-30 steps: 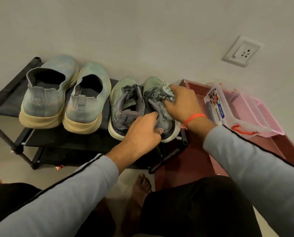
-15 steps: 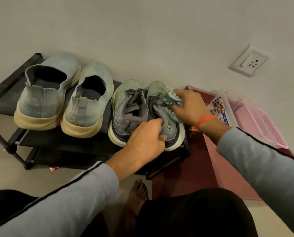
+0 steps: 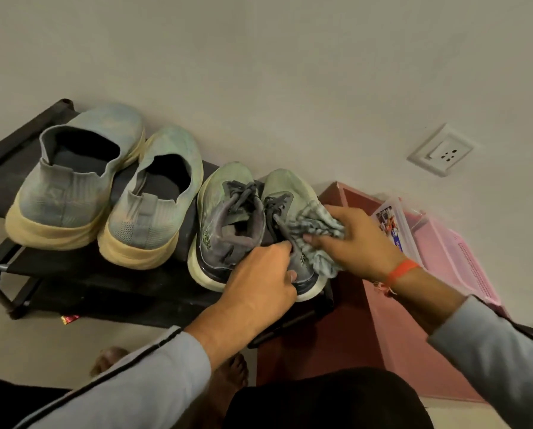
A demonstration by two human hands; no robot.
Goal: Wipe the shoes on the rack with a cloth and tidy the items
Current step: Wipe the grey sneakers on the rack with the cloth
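Observation:
Two pairs of shoes stand on a low black rack (image 3: 82, 283). The left pair is pale blue slip-ons (image 3: 73, 187) with cream soles. The right pair is green-grey lace-up sneakers; the left sneaker (image 3: 228, 218) stands free. My left hand (image 3: 259, 289) grips the heel of the right sneaker (image 3: 290, 187). My right hand (image 3: 355, 239), an orange band at its wrist, holds a crumpled grey striped cloth (image 3: 314, 226) against that sneaker's outer side.
A dark red cabinet (image 3: 336, 329) stands right of the rack, with a pink basket (image 3: 457, 261) and a clear plastic box (image 3: 392, 224) on it. A wall socket (image 3: 440, 150) is above. My bare foot (image 3: 228, 379) and a small red wrapper (image 3: 68, 318) are on the floor.
My right hand has slid the cloth from the sneaker's laces down along its outer side toward the heel. My left hand has kept its grip on the heel.

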